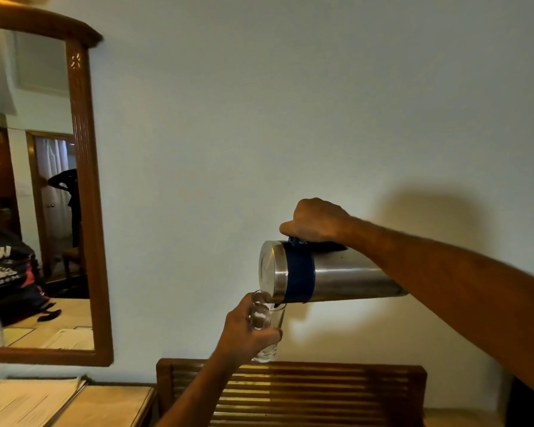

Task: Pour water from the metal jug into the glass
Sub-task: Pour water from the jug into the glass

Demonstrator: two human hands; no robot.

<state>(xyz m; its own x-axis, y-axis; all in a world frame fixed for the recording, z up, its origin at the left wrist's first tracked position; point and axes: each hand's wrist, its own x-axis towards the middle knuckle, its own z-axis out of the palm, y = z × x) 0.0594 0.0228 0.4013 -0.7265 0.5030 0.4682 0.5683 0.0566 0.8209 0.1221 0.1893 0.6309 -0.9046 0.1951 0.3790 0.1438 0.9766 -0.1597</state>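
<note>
We were mid-pour: our right hand [316, 220] gripped the tipped metal jug [327, 272] just above the glass [267, 328] our left hand [247, 331] held; next, we judged, righting it before overflow

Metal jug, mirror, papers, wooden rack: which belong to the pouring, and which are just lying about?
In use:
metal jug, tipped by the right hand
glass, held by the left hand

Lying about:
mirror
papers
wooden rack
</note>
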